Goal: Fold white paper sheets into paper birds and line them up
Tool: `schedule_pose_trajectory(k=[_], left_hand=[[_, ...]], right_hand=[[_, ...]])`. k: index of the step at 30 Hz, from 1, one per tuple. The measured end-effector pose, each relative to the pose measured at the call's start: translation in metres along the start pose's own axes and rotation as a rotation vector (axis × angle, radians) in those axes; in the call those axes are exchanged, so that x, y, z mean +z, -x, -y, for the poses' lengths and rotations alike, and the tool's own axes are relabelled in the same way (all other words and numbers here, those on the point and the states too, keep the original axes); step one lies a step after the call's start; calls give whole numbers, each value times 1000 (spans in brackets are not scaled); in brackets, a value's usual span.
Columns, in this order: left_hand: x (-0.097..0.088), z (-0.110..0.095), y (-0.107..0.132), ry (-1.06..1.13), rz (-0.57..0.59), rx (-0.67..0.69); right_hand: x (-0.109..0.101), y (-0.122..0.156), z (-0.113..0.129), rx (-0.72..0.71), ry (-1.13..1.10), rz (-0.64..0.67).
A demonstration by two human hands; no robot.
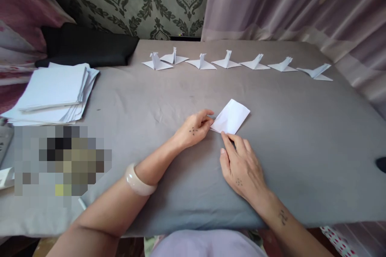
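A folded white paper (231, 116) lies on the grey cloth-covered table (289, 136) near its middle. My left hand (194, 129) pinches the paper's near-left corner, fingers curled together. My right hand (239, 164) rests on the cloth just below the paper, its fingers stretched out, with the fingertips pressing on the paper's lower edge. A pale bangle (138, 180) sits on my left wrist.
Several folded white paper birds (226, 61) stand in a row along the far side. A stack of white sheets (54, 92) lies at the left, a black cloth (87, 46) behind it. A blurred patch covers things at the near left. Curtains hang at the right.
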State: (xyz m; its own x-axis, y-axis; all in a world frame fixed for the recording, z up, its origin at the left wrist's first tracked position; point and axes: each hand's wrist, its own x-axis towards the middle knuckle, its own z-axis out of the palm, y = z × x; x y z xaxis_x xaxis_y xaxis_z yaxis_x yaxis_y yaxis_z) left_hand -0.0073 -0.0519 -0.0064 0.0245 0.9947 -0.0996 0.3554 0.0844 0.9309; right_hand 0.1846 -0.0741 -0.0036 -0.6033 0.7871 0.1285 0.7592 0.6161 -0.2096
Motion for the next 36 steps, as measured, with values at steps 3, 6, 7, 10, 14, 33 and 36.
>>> schedule_pose_trajectory(k=[3, 6, 7, 10, 14, 33, 36], left_hand=[[-1, 6, -1, 86, 0, 37], [-1, 11, -2, 185, -24, 68], [-1, 12, -2, 205, -32, 72], [-2, 13, -2, 224, -53, 67], [-7, 10, 0, 120, -108, 62], [7, -1, 20, -1057, 153, 630], [22, -12, 33, -1168, 96, 505]], right_hand=[[0, 0, 2, -5, 39, 11], [1, 0, 2, -12, 69, 14], [1, -1, 2, -12, 77, 14], [1, -1, 2, -10, 89, 16], [1, -1, 3, -11, 102, 29], [-5, -6, 10, 21, 98, 62], [-4, -9, 16, 36, 136, 62]])
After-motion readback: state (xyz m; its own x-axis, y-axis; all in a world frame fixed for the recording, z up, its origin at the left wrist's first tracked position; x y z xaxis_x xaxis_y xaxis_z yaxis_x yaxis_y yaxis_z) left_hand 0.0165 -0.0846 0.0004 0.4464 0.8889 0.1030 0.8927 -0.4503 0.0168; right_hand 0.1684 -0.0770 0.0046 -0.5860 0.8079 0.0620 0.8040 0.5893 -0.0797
